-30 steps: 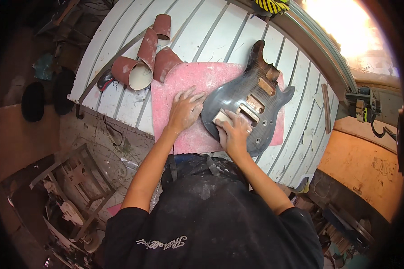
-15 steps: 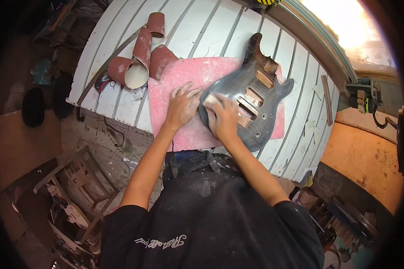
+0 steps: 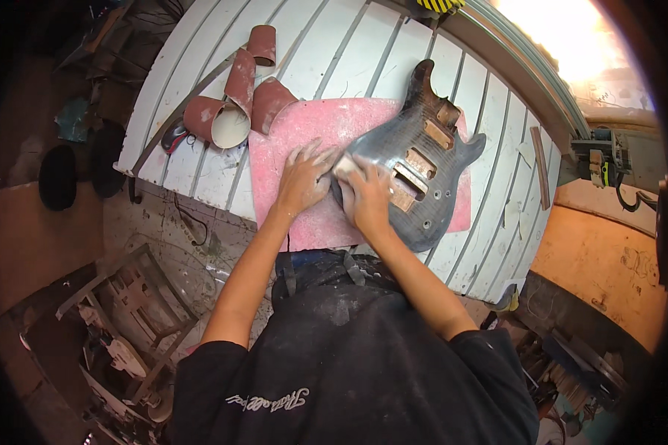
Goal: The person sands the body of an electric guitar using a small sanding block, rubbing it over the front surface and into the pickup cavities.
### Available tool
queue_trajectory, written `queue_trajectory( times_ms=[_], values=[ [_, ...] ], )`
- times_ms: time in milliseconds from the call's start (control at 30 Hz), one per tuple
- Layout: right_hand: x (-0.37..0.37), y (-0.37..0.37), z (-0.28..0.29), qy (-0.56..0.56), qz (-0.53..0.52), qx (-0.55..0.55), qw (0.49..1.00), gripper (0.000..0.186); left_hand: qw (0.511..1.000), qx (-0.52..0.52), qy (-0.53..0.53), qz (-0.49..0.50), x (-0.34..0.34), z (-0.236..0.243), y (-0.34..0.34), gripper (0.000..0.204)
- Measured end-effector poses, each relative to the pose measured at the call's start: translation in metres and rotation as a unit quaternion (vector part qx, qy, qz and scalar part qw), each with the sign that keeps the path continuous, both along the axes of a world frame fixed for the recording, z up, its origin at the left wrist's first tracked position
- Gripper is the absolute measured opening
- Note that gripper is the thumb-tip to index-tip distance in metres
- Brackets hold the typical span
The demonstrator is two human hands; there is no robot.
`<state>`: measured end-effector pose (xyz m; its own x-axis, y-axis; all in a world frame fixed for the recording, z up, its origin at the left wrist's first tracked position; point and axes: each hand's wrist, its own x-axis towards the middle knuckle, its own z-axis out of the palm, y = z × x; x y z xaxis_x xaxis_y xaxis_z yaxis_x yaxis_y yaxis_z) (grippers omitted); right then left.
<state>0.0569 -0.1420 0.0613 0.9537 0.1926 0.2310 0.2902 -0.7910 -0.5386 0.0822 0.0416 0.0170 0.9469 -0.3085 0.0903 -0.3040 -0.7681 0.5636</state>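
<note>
A dark grey electric guitar body (image 3: 393, 144), with visible wood grain, pickup cavities and several drilled holes, lies flat on a dusty pink mat (image 3: 274, 226). My right hand (image 3: 369, 194) rests on its left edge, fingers bent over a small pale block (image 3: 342, 165) that looks like a sanding block and presses on the body. Fingers spread, my left hand (image 3: 303, 178) lies dusty on the mat beside that edge. Its fingertips are close to the body; whether they touch it I cannot tell.
Reddish-brown sandpaper rolls (image 3: 214, 119) lie at the back left of the white slatted table (image 3: 334, 44). Near them is a small black and red tool (image 3: 174, 138). A thin wooden strip (image 3: 539, 167) lies at the right. A metal frame (image 3: 137, 311) stands on the floor at left.
My right hand and the pale block have shifted slightly left toward the guitar body's edge. My left hand stays at nearly the same spot on the mat.
</note>
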Motion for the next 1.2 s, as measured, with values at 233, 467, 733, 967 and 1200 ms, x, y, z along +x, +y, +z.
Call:
queue_trajectory(
  times_ms=[233, 467, 733, 967, 1200],
  values=[
    [0.021, 0.004, 0.005, -0.013, 0.004, 0.006, 1.000, 0.020, 1.000, 0.005, 0.000, -0.002, -0.001, -0.001, 0.000, 0.066],
    [-0.018, -0.016, 0.012, 0.014, 0.025, -0.009, 1.000, 0.014, 1.000, -0.022, 0.003, -0.013, -0.002, -0.001, 0.004, 0.061],
    [0.086, -0.040, 0.013, -0.009, -0.151, -0.046, 0.987, 0.015, 1.000, 0.004, 0.000, -0.016, -0.001, 0.014, -0.003, 0.072],
    [0.074, -0.050, 0.005, -0.030, -0.063, -0.040, 0.997, 0.015, 1.000, 0.016, 0.006, 0.007, 0.000, 0.013, -0.007, 0.073],
    [0.047, -0.021, 0.014, 0.009, -0.065, -0.060, 0.996, 0.013, 1.000, 0.010, 0.005, 0.023, -0.003, 0.003, -0.006, 0.058]
  ],
)
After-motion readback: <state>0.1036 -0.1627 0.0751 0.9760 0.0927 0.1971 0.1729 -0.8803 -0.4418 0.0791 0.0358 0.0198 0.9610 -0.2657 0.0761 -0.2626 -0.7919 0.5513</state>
